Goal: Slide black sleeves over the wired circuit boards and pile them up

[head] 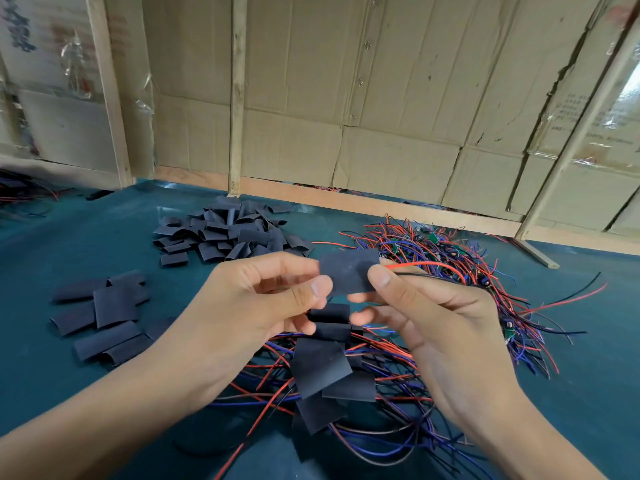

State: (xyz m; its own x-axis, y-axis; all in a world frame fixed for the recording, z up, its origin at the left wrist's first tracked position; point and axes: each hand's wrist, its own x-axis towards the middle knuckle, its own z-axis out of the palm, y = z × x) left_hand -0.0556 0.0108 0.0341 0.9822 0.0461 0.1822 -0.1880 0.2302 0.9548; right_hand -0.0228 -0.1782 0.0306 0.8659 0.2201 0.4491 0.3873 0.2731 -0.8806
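Between both hands, the black sleeve [349,274] is pinched: the left hand [263,299] grasps its left edge, and the right hand [426,306] grasps the right end where red and black wires [429,266] exit, likely to seat the board. Sleeved boards [329,368] pile below the hands; spare sleeves [232,230] lie beyond the left hand.

Dark teal table surface [69,341] underneath; behind, creased brown cardboard wall panels [298,98] braced by pale upright wooden battens [237,98]; low wooden rail [346,199] along the base.
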